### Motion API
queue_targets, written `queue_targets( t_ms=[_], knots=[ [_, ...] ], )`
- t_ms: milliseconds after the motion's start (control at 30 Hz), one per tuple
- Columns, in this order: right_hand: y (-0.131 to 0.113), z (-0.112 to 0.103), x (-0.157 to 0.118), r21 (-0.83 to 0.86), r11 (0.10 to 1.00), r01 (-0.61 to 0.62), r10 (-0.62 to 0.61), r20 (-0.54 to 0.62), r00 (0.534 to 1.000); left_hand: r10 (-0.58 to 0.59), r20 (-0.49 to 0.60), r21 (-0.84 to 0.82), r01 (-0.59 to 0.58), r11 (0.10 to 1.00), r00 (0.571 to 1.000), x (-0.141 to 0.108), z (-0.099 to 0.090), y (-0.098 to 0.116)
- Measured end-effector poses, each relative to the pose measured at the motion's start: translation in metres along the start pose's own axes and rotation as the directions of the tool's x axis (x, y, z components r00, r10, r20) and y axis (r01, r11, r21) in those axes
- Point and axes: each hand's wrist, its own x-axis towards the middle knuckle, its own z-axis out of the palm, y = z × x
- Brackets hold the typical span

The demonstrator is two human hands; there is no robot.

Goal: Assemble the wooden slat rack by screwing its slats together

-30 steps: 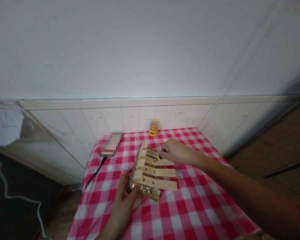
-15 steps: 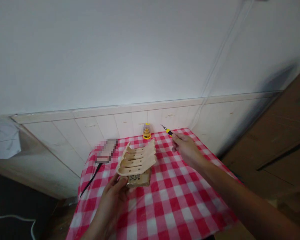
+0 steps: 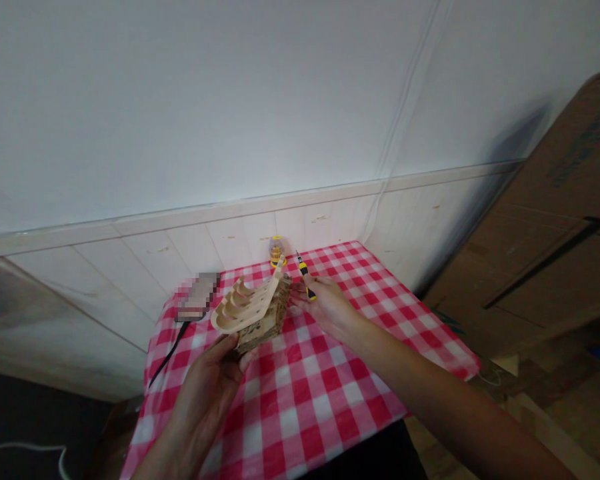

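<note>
My left hand (image 3: 217,370) grips the near left corner of a pale wooden slatted rack (image 3: 247,308) with curved ridges, held tilted above the table. Against its underside lies a brown printed block (image 3: 263,328). My right hand (image 3: 325,303) holds a yellow and black screwdriver (image 3: 305,277) between thumb and palm, its tip pointing up and away. The fingers of that hand reach toward the right side of the block; whether they touch it is unclear. Behind the rack stands a small clear container with yellow parts (image 3: 277,252).
A red and white checked cloth (image 3: 330,393) covers the table. At the back left lies a blurred-out flat object (image 3: 199,298) with a black strap (image 3: 170,351). A panelled wall (image 3: 230,230) runs behind, and large cardboard (image 3: 535,220) leans at the right.
My right hand has come left to the block, and the screwdriver has turned more upright. The rack and block have tilted and turned in my left hand. The view has shifted right.
</note>
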Motion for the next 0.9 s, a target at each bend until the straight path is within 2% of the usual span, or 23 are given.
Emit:
queue_targets(
  t_ms=[333,467,567,667,767,900],
  knots=[
    [-0.004,-0.003,-0.003,-0.044,0.998,0.037,-0.035,0.042,0.998,-0.004,-0.006,-0.009,0.004,1.0,1.0,-0.007,0.009,0.002],
    [-0.003,-0.005,-0.002,-0.137,0.987,0.083,-0.077,0.05,0.996,-0.003,-0.006,0.003,0.003,1.0,1.0,-0.005,0.007,0.001],
    [0.001,-0.014,0.004,-0.281,0.95,0.133,-0.127,0.041,0.991,0.029,0.025,0.03,-0.03,0.999,0.999,0.001,0.001,-0.004],
    [0.003,-0.035,0.016,-0.496,0.847,0.19,-0.213,0.011,0.977,0.14,0.068,0.06,-0.144,0.988,0.988,0.008,-0.007,-0.014],
    [0.003,-0.063,0.028,-0.712,0.668,0.215,-0.306,0.0,0.952,0.288,0.07,0.119,-0.294,0.948,0.955,0.011,-0.013,-0.024],
    [0.008,-0.09,0.031,-0.865,0.439,0.242,-0.363,0.075,0.929,0.394,0.059,0.192,-0.398,0.897,0.917,0.016,-0.018,-0.032]
  ],
)
